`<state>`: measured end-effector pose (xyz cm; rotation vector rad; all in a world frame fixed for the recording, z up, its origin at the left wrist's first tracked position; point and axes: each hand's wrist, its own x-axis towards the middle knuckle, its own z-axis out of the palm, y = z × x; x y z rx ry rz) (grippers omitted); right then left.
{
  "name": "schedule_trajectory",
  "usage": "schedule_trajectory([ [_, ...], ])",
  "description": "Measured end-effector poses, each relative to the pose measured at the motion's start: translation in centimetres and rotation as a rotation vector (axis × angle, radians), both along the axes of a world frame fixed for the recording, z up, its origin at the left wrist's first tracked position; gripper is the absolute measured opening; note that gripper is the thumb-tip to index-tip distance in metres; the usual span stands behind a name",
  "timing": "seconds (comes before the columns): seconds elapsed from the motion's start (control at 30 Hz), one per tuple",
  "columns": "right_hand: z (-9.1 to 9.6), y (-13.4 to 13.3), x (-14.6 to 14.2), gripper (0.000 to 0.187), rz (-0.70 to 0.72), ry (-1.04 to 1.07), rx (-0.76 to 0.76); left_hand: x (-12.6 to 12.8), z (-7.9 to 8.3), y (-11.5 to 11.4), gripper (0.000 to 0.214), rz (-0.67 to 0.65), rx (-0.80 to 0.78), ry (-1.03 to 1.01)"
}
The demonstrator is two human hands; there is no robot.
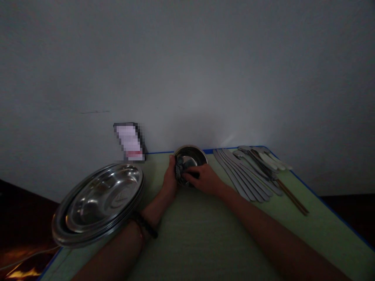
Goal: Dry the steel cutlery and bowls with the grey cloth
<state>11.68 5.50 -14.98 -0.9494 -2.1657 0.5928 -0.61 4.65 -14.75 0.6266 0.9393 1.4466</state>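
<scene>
Bowl [193, 159] of shiny round steel is near the far edge of the green worktop [187, 238], left hand [170, 177] curled round its side; right hand [205, 177] pinches dark patterned cloth [179, 167] inside. Best brace firmly, press evenly.

One steel bowl [202, 157] with one cloth-like wad [179, 168]. From it: one phone [129, 140] at 10 o'clock; at least two nested steel basins [99, 199] at 8; two brown chopsticks [293, 198] at 4; overlapping flat metal utensils [248, 177] at 3, five or more.
</scene>
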Motion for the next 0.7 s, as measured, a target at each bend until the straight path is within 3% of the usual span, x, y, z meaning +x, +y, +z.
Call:
schedule_trajectory([
  [0.13,0.5,-0.6,1.4,0.023,0.023,-0.179,0.093,-0.2,-1.0,0.2,0.049,0.1,-0.037,0.073],
  [0.3,1.1,-1.8,3.7,0.023,-0.026,-0.37,0.207,-0.2,-1.5,0.4,0.052,0.07,-0.042,0.099],
  [0.47,3.1,-1.5,6.8,0.032,-0.542,0.06,0.239,0.0,-1.0,0.0,0.047,0.025,0.081,0.021],
  [0.53,4.2,-1.2,7.6,0.035,-0.65,0.208,0.279,0.1,-1.1,-0.2,0.045,0.023,0.097,0.034],
  [0.6,5.0,-1.0,7.6,0.038,-0.635,0.273,0.274,0.0,-1.4,-0.2,0.044,0.018,0.104,0.073],
  [0.7,4.4,-0.6,6.1,0.041,-0.454,0.215,0.187,-0.1,-1.9,0.0,0.049,-0.07,0.128,0.09],
])
